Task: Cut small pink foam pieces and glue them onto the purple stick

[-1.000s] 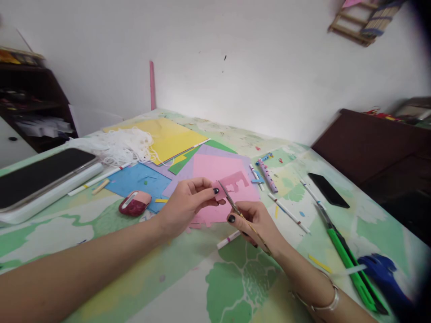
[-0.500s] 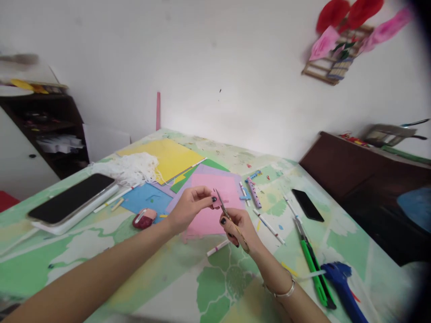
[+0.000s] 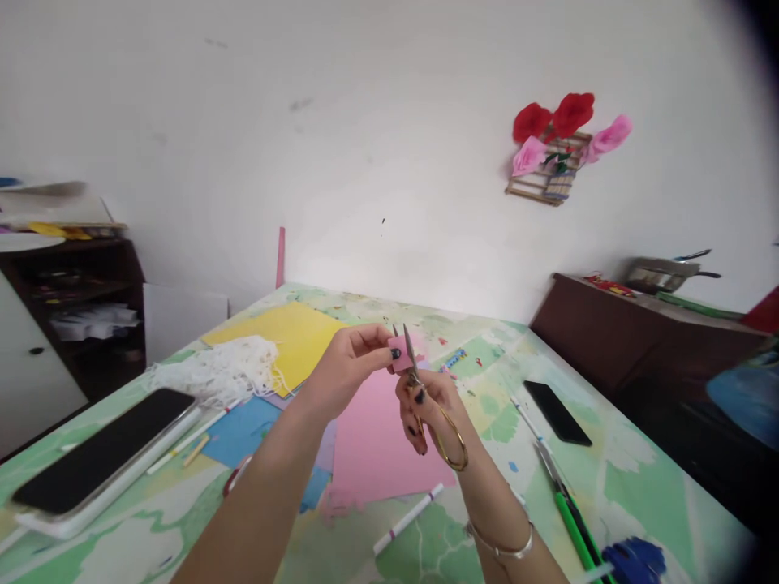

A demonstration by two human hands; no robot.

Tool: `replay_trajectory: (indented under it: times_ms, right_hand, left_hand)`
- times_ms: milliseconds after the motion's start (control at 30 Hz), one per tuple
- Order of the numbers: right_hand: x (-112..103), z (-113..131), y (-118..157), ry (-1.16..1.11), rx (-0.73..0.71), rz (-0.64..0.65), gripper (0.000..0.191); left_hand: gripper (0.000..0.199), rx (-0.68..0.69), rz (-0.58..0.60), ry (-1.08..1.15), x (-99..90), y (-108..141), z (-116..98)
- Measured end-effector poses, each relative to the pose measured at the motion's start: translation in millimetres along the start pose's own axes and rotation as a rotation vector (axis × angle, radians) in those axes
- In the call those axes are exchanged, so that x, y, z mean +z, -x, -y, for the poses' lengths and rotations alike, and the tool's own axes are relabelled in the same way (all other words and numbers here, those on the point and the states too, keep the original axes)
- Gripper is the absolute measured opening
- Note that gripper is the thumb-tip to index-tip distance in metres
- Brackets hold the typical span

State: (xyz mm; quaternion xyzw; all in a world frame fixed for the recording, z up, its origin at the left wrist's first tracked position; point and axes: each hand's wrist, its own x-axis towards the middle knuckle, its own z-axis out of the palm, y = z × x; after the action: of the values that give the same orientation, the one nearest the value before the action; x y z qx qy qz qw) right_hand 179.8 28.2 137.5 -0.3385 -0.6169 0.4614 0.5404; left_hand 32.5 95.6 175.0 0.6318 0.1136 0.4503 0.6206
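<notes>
Between the thumb and fingers of my left hand (image 3: 356, 357) is a small piece of pink paper (image 3: 400, 354), held up above the table. My right hand (image 3: 435, 410) grips gold-handled scissors (image 3: 451, 446), with fingers in the handle loops. The scissor blades point upward and lie slightly apart at the right edge of the pink piece. Below both hands a larger pink sheet (image 3: 377, 454) lies flat, partly hidden by my left forearm and right hand. In front of it rests a white marker (image 3: 409, 519).
Yellow paper (image 3: 298, 332), white yarn (image 3: 225, 369) and blue paper (image 3: 240, 434) lie on the left, near a phone on a white box (image 3: 106, 454). To the right are a black phone (image 3: 557, 412), a green utility knife (image 3: 572, 519) and a blue tool (image 3: 636, 560).
The view has tilted up, so the table sits lower. Both hands are raised closer to the camera, and the scissors have turned more upright beside the pink piece.
</notes>
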Motion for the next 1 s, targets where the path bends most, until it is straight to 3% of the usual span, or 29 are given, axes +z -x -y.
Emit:
replay_trajectory:
  times_ms: [200, 1000]
  right_hand:
    - [0, -11, -2, 0.026, 0.07, -0.002, 0.043]
    - [-14, -37, -7, 0.0, 0.337, -0.084, 0.051]
  left_hand:
    - [0.007, -0.061, 0.022, -0.052, -12.4, 0, 8]
    - [0.007, -0.28, -0.024, -0.085, -30.8, -14, 41]
